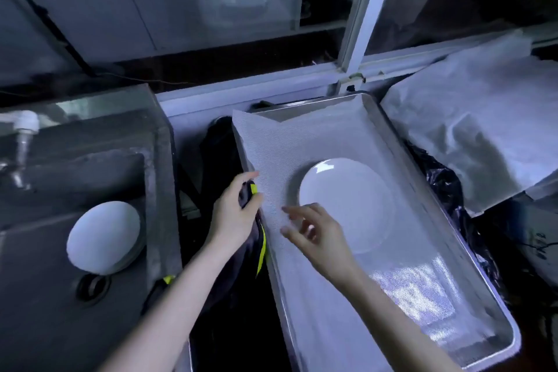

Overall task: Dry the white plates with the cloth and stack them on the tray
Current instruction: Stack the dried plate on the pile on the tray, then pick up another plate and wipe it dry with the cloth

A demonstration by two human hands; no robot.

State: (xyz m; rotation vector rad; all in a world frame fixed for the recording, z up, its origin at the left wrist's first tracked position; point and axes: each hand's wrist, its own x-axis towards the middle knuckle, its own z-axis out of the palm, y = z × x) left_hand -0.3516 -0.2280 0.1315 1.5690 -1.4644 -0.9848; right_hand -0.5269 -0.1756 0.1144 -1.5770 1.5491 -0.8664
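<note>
Head view, plate-drying station. One white plate [347,199] lies face up on the mesh liner [302,136] of the metal tray [373,113], about midway along it. This is probably the base of the stack, and the liner likely serves to cushion the plates and let them drain.

The left hand [232,214] grips a dark cloth [245,196] with yellow trim at the tray's left rim, bunched in the fist with a tail hanging down. Kept there, the cloth is ready for the next plate.

The right hand [314,229] hovers over the plate's near-left edge with its fingers loosely spread and nothing in them. It is blurred, so contact with the rim cannot be settled.

To the left, more plates [102,238] sit upside down in the sink [45,296] beside the drain, presumably draining, with a tap [25,130] at the far left.

How many plates are in the sink pile cannot be counted. The cloth's full extent is lost against the dark gap between sink and tray. Black plastic hides what carries the tray. At the far right, a pale wrapped bundle [471,118] conceals its contents.
</note>
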